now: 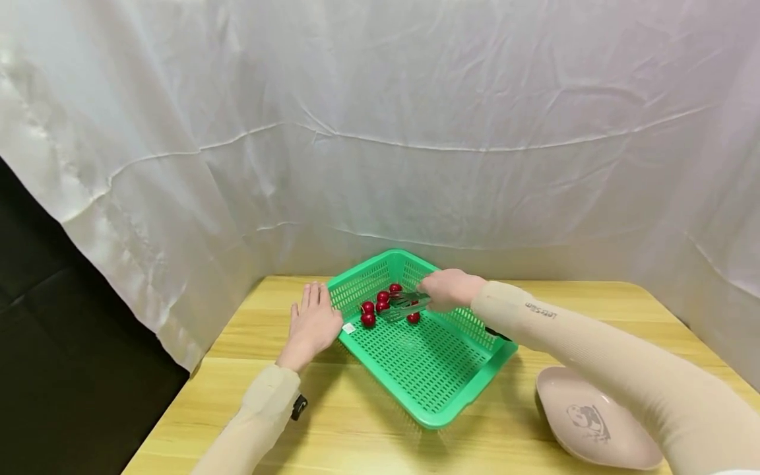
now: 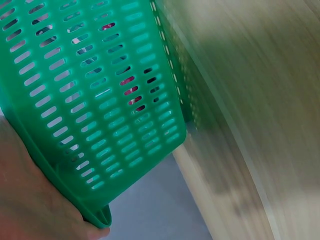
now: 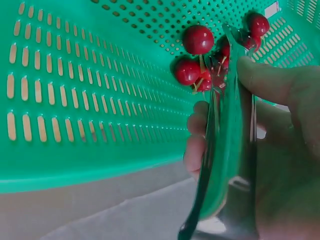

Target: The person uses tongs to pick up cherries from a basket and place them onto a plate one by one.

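Observation:
My right hand (image 1: 449, 289) reaches into a green perforated basket (image 1: 427, 414) and grips metal tongs (image 3: 231, 150), the thumb on one arm and fingers on the other. The tong tips are among several dark red cherries (image 1: 368, 320) at the basket's far left end. In the right wrist view, cherries (image 3: 198, 40) with short stems lie right at the tips. Whether a cherry is pinched between them I cannot tell. My left hand (image 1: 315, 320) lies with straight fingers on the basket's left rim (image 2: 55, 192).
On the right of the wooden table (image 1: 237, 376) stands a pale pink dish (image 1: 588, 415) with a panda drawing, partly behind my right forearm. A white curtain (image 1: 415, 198) hangs behind the table. A small white label (image 1: 348, 328) sits on the basket's left side.

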A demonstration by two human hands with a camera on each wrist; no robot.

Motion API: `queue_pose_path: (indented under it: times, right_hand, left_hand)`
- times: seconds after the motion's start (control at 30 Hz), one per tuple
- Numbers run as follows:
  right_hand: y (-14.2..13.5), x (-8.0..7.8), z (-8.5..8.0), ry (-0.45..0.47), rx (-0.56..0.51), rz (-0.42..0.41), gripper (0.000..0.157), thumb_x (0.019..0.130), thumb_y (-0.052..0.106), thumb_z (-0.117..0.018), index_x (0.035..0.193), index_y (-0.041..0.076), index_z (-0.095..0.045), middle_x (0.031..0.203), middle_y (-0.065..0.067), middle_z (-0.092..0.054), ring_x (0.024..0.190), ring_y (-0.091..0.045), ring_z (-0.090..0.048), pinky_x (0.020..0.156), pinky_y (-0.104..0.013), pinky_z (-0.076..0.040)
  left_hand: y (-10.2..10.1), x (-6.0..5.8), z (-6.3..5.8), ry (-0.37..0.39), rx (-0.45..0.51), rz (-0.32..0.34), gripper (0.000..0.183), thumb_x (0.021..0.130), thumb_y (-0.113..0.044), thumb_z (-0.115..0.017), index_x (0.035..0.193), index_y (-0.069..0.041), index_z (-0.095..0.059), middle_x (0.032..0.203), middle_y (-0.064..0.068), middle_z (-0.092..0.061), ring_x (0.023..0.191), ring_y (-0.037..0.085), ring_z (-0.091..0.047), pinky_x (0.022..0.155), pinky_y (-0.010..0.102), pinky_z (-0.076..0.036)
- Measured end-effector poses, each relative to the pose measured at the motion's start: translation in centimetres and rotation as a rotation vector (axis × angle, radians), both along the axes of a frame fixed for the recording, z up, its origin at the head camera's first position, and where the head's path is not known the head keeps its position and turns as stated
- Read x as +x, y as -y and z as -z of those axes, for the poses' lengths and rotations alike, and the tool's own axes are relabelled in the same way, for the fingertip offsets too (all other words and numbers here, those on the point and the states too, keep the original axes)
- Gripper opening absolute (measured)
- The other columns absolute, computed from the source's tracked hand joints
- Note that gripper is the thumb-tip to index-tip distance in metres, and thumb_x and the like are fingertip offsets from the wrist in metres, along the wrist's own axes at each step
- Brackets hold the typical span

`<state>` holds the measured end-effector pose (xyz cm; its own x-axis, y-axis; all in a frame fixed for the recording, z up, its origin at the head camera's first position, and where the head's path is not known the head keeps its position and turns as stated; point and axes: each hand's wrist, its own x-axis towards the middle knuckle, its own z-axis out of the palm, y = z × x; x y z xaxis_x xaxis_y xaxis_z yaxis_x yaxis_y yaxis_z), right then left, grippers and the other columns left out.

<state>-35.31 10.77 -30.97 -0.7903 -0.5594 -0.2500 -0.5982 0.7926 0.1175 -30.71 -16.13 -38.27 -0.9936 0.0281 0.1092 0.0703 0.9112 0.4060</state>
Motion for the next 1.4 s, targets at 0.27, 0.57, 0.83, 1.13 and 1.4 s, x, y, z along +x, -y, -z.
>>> queue_pose_path:
  times: [0.27,0.57,0.83,1.13,1.4]
  right_hand:
    - [-1.5,0.6,-1.1,-0.037,0.005,-0.002,0.045,0.093,0.015,-0.062,0.136,0.005,-0.057,0.134,-0.014,-0.058,0.125,-0.034,-0.052,0.096,-0.049,-0.048]
    - [-2.8,1.8,-1.3,0.002,0.020,-0.029,0.014,0.088,0.007,-0.061,0.102,0.006,-0.063,0.095,-0.004,-0.063,0.086,-0.020,-0.058,0.075,-0.039,-0.051]
    - [-2.3,1.7,-1.3,0.025,-0.011,-0.009,0.019,0.086,0.008,-0.067,0.104,0.006,-0.065,0.094,-0.001,-0.063,0.082,-0.017,-0.058,0.075,-0.037,-0.052]
    - [-2.3,1.3,-0.8,0.028,-0.001,0.000,0.043,0.091,0.011,-0.066,0.133,0.004,-0.059,0.133,-0.011,-0.061,0.120,-0.031,-0.058,0.096,-0.045,-0.049]
    - [-2.0,1.1,0.3,0.125,-0.023,0.013,0.044,0.098,0.011,-0.056,0.140,0.000,-0.052,0.143,-0.014,-0.052,0.132,-0.035,-0.046,0.105,-0.047,-0.042]
  left_hand:
    - [-0.3,0.1,-0.1,-0.006,0.019,0.002,0.067,0.100,-0.027,-0.032,0.156,0.002,-0.008,0.163,0.020,0.000,0.149,0.035,0.004,0.115,0.060,0.002]
    - [-0.2,0.2,-0.3,-0.009,0.010,0.003,0.067,0.100,-0.027,-0.032,0.156,0.003,-0.009,0.162,0.020,0.000,0.149,0.036,0.002,0.115,0.061,0.002]
    - [0.0,0.2,-0.1,-0.004,0.012,-0.003,0.067,0.099,-0.026,-0.032,0.155,0.004,-0.010,0.162,0.021,-0.001,0.149,0.036,0.003,0.115,0.061,0.001]
    - [-0.1,-0.1,0.1,-0.005,0.000,0.003,0.067,0.100,-0.027,-0.032,0.156,0.003,-0.009,0.162,0.021,-0.001,0.148,0.037,0.002,0.115,0.061,0.001]
    - [0.1,0.0,0.5,-0.010,0.007,-0.002,0.067,0.100,-0.026,-0.032,0.155,0.003,-0.010,0.162,0.021,-0.002,0.149,0.037,0.001,0.114,0.062,0.000]
